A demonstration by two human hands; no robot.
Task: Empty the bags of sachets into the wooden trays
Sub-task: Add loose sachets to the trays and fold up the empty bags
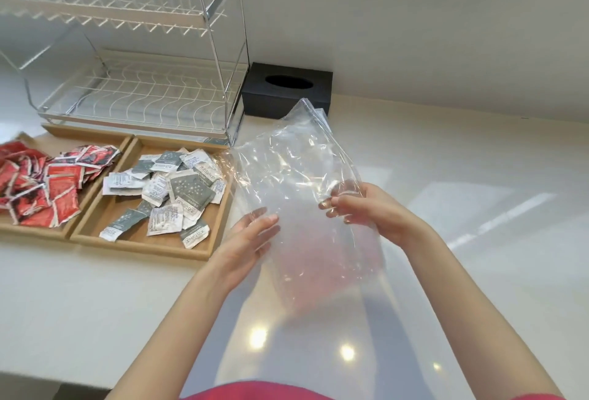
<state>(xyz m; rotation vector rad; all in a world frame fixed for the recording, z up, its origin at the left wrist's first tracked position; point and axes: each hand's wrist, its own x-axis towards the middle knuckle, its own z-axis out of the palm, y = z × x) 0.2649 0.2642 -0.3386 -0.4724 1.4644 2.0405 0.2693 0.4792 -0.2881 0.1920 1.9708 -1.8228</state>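
At the near edge of the white table (79,304) a strip of red clothing (255,391) shows, and both bare forearms reach forward from it over the glossy top. Between them hangs a clear plastic bag (296,176), crumpled and see-through, with no sachets visible inside; its lower part is blurred and lets a reddish tint show through.

The left hand (248,240) lies with its fingers straight and together, palm turned inward, flat against the bag's left side near the bottom; it presses the film rather than curling round it. The right hand (357,208) is on the bag's right side, its fingers curled and pinching a fold of the plastic, part of the fingertips seen through the film.

Just left of the bag, toward the left side of the table, two wooden trays sit side by side, touching. The right wooden tray (210,253) holds a loose heap of grey and white sachets (172,189); the bag's left edge overlaps its right rim. The left wooden tray (63,233) is piled with red sachets (41,186), and its left part runs out of view.

Behind the trays, along the far edge by the wall, stands a two-tier wire dish rack (137,93). Just right of it, also against the wall, is a black tissue box (287,90) with an oval slot on top; the bag's upper corner rises in front of it.
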